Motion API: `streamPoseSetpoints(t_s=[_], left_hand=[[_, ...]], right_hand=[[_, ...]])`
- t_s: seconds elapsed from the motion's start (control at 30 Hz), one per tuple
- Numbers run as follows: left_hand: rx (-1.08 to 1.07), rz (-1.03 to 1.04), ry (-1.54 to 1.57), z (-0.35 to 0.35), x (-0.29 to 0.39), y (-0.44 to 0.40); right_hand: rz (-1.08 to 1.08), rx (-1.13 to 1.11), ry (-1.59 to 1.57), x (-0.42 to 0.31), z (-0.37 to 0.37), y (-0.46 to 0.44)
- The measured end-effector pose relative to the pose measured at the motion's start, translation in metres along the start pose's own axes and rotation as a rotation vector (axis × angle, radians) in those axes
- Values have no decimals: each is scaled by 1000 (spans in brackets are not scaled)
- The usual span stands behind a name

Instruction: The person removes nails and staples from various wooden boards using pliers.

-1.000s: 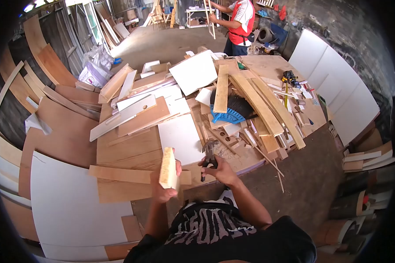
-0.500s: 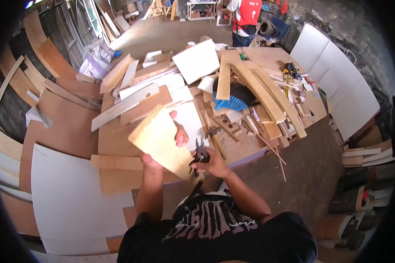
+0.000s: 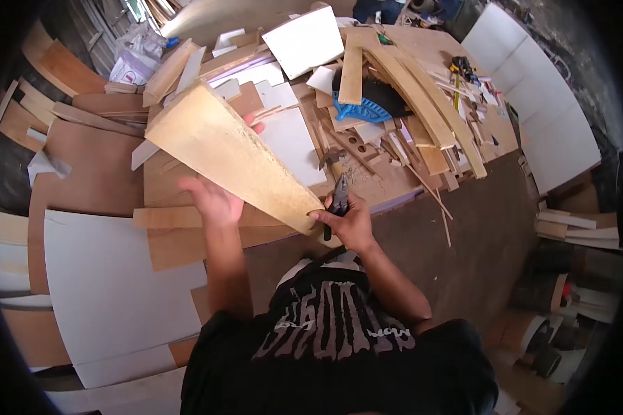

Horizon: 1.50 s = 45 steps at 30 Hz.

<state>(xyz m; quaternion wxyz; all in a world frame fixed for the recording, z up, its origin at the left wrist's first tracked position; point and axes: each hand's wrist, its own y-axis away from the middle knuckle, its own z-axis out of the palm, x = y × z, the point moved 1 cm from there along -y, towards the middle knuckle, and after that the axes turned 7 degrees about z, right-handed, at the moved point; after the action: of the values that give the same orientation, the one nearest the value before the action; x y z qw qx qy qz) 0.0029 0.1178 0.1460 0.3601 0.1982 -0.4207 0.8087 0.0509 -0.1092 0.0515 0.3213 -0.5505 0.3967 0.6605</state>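
Note:
A long pale wooden board point(image 3: 228, 149) is tilted up in front of me, its far end toward the upper left. My left hand point(image 3: 218, 200) supports it from beneath, palm up, with some fingertips showing past the board's right edge. My right hand point(image 3: 349, 220) holds black-handled pliers point(image 3: 340, 197), jaws upward, and its thumb presses on the board's near end. Just beyond the pliers, a hammer point(image 3: 333, 160) lies on the worktable among wood shavings.
The worktable point(image 3: 173, 187) bears stacked boards, a white panel point(image 3: 303, 43), a blue-edged black object point(image 3: 360, 111) and a yellow-black tool point(image 3: 462, 67). Sheets point(image 3: 118, 277) lean at the left, white panels point(image 3: 533, 97) at the right. Part of another person point(image 3: 379, 10) shows at the top.
The board has swung from end-on to its long side and risen toward the upper left. My right hand, with the pliers, has moved up to its near end. The view has tipped downward.

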Motion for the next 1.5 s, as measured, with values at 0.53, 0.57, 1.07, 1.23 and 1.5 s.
streamPoseSetpoints(t_s=[0.53, 0.57, 1.07, 1.23, 1.5], left_hand=[[204, -242, -449, -28, -126, 155], [238, -241, -398, -29, -127, 158], [348, 126, -104, -38, -55, 64], [359, 151, -6, -41, -45, 50], [439, 131, 9, -55, -46, 52]], right_hand=[[-90, 89, -104, -29, 8, 2], [-107, 66, -71, -30, 8, 4], [-38, 230, 247, 2, -42, -1], [-159, 254, 492, 13, -46, -5], [-104, 217, 540, 11, -41, -7]])
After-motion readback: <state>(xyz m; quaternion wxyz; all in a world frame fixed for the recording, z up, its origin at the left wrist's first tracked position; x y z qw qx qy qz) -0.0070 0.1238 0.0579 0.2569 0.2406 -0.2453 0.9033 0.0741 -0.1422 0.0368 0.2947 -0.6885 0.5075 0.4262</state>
